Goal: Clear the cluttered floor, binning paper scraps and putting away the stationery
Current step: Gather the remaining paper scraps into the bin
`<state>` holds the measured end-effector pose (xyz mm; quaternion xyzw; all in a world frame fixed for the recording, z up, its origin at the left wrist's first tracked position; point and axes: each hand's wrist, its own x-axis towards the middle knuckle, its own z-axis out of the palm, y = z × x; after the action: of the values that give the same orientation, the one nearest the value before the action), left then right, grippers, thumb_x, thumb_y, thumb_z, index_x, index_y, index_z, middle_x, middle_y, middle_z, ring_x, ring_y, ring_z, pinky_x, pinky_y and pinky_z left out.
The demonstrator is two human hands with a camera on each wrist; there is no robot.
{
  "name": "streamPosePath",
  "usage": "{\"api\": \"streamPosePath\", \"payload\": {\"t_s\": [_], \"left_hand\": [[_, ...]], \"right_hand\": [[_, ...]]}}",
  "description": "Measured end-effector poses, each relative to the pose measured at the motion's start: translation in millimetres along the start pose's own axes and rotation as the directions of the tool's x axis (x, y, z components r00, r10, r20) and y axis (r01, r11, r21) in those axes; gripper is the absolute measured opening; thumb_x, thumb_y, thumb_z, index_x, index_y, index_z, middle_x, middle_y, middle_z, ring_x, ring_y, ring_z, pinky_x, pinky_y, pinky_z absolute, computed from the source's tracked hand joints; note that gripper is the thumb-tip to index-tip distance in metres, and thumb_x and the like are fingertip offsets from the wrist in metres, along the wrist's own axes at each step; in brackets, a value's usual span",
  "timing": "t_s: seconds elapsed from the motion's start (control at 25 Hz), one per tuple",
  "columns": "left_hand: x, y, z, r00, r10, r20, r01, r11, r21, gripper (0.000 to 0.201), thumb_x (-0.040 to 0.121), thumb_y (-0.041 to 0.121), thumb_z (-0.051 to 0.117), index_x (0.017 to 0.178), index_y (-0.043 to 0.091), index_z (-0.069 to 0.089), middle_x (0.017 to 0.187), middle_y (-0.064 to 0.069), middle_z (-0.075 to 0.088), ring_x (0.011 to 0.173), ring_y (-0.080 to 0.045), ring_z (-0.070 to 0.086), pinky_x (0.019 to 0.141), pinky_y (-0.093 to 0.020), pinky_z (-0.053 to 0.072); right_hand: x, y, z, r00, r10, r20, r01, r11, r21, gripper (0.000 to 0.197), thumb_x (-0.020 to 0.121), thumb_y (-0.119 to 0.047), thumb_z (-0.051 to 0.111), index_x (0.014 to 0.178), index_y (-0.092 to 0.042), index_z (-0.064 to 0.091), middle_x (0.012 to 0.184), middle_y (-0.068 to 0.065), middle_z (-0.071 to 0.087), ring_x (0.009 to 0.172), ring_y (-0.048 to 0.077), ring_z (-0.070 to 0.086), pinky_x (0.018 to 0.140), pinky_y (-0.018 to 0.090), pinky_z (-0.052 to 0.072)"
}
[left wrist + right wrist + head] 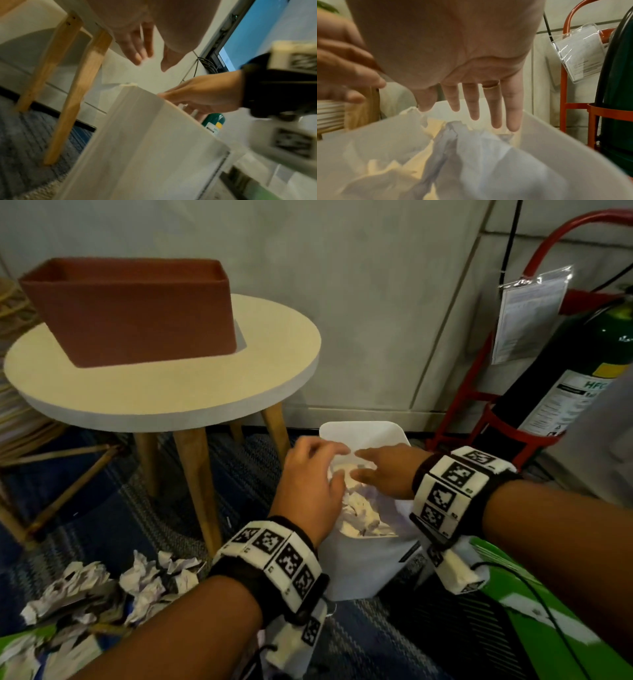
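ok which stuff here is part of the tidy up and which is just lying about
Part of the job:
- white bin
- crumpled paper in it
- paper scraps on the floor
- left hand, right hand, both open over the bin

Just lying about:
- round table
- brown tub
- fire extinguisher

Head cam looks down over both wrists. Each wrist cam sits close under its palm, facing fingertips. All share the bin (363, 563).

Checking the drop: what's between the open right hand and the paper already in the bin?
Nothing solid. In the right wrist view the right hand hangs, fingers spread, above the crumpled paper inside the white bin, with only air between.
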<state>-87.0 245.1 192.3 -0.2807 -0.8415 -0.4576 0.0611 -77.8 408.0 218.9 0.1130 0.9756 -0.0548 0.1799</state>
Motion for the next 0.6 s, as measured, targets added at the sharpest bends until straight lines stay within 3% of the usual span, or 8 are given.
{"api": "streamPosePath", "payload": {"t_s": [0.12,0.2,0.24,0.32,0.4,0.52,0.6], "left_hand": [[13,-13,-8,0.969,-0.219,0.115,0.17,0.927,0.335,0.054,0.095,0.031,0.052,0.145,0.029,0.031,0.147,-0.007,0.027,0.134,-0.03,0.027,0.109,-0.039,0.03],[19,-23,-6,0.893,-0.369,0.259,0.261,0.891,0.371,0.054,0.096,0.035,0.049,0.146,0.028,0.03,0.143,-0.01,0.042,0.128,-0.033,0.042,0.104,-0.044,0.04],[20,-29,-4,0.874,-0.386,0.296,0.283,0.899,0.335,0.045,0.096,0.033,0.052,0.139,0.027,0.043,0.131,-0.01,0.056,0.119,-0.031,0.053,0.098,-0.043,0.046],[18,-32,-2,0.893,-0.35,0.283,0.261,0.915,0.308,0.016,0.092,0.024,0.059,0.105,0.025,0.068,0.1,-0.005,0.071,0.097,-0.026,0.065,0.087,-0.04,0.053],[17,-26,-2,0.926,-0.277,0.256,0.187,0.927,0.326,0.013,0.09,0.017,0.061,0.085,0.022,0.073,0.086,-0.002,0.073,0.085,-0.022,0.067,0.08,-0.039,0.056],[24,-7,0,0.974,-0.119,0.195,0.062,0.96,0.272,0.013,0.088,0.017,0.063,0.088,0.021,0.075,0.086,0.0,0.074,0.083,-0.019,0.068,0.08,-0.035,0.056],[29,2,4,0.96,-0.074,0.271,0.007,0.97,0.242,0.013,0.088,0.018,0.064,0.092,0.023,0.076,0.09,0.002,0.074,0.086,-0.017,0.068,0.084,-0.032,0.055]], "right_hand": [[-20,18,-8,0.986,-0.016,-0.164,0.034,0.993,0.111,0.042,0.096,-0.048,0.043,0.129,-0.026,0.056,0.135,-0.001,0.055,0.122,0.02,0.051,0.103,0.032,0.038],[-28,29,-6,0.959,-0.017,-0.284,0.036,0.998,0.06,0.037,0.094,-0.046,0.047,0.127,-0.031,0.056,0.139,-0.002,0.05,0.123,0.022,0.049,0.104,0.037,0.041],[-29,34,-4,0.955,-0.008,-0.295,0.012,1.0,0.012,0.039,0.093,-0.045,0.049,0.13,-0.033,0.053,0.145,-0.001,0.044,0.127,0.025,0.045,0.106,0.04,0.04],[-28,42,3,0.974,0.054,-0.219,-0.066,0.997,-0.046,0.045,0.09,-0.041,0.054,0.134,-0.034,0.047,0.146,0.001,0.038,0.129,0.03,0.042,0.106,0.043,0.04],[-28,46,9,0.981,0.116,-0.153,-0.123,0.992,-0.038,0.042,0.09,-0.032,0.058,0.131,-0.031,0.052,0.139,0.005,0.042,0.123,0.03,0.047,0.103,0.04,0.043],[-31,48,11,0.973,0.117,-0.2,-0.128,0.991,-0.042,0.031,0.089,-0.022,0.061,0.12,-0.025,0.063,0.126,0.008,0.047,0.113,0.03,0.053,0.095,0.037,0.048],[-34,48,10,0.976,0.096,-0.196,-0.108,0.993,-0.053,0.026,0.09,-0.024,0.059,0.115,-0.024,0.067,0.121,0.007,0.054,0.11,0.028,0.056,0.092,0.036,0.05]]}}
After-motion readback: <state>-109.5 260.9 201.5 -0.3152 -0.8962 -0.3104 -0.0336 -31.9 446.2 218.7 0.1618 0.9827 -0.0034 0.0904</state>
